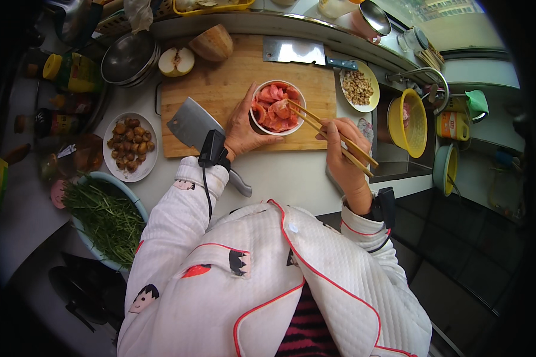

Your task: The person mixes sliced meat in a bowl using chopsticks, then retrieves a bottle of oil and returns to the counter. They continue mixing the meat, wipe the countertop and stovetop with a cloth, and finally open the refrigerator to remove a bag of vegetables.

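Left hand (242,128) cupped round the left side of a white bowl (302,94), fingers spread wide along the far-left wall, thumb along the near side below the rim; bowl full of reddish-orange pieces (274,113), located over the right-centre of the wooden cutting board (232,65); can't tell whether its base rests on the board or is lifted; right hand (344,157) just right of the bowl, fingers closed in a pinch grip on a pair of chopsticks (308,121), tips in among the pieces, back ends sticking out past the hand; first cleaver (193,125) under the left wrist, blade over the board's left part, grey handle past its near edge; second cleaver (295,51) at the board's far-right corner, dark handle reaching a yellowish plate (366,68) of chopped bits (358,88); right of that, yellow colander (418,134) at the sink (393,169); far-left of board: halved fruit (176,62), cut face up, beside stacked metal bowls (128,58); left of board: white plate (134,174) of brown nut-like pieces (129,146); nearer the person, pale-blue basin (131,193) heaped with green stalks (104,217).
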Tool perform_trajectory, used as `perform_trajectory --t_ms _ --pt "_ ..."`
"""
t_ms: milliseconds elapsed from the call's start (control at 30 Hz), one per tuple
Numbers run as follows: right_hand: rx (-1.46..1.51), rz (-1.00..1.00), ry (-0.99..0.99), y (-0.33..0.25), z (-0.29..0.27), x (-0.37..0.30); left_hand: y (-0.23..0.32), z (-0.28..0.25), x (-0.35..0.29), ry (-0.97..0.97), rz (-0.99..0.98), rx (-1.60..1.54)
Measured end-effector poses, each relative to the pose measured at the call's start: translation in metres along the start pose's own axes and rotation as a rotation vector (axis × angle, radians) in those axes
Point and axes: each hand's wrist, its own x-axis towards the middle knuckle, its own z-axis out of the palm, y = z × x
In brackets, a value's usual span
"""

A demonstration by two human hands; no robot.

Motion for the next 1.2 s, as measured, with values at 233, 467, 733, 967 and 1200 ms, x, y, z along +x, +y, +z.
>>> perform_trajectory --t_ms 233,467,733,967,1200 --pt "-0.052 0.013 -0.055 0.017 0.014 0.013 -0.002 0.003 0.001 0.039 0.059 0.025" --pt "0.023 0.016 -0.064 0.004 -0.002 0.008 -0.005 0.003 -0.001 0.048 0.040 0.046" --pt "0.162 0.113 -0.046 0.014 0.012 0.014 -0.003 0.004 0.000 0.067 0.071 0.047" --pt "0.311 0.198 0.004 0.026 0.026 0.005 -0.003 0.004 -0.002 0.084 0.074 0.052" --pt "0.201 0.114 -0.033 0.034 0.042 0.009 0.003 0.001 -0.001 0.049 0.059 0.066"
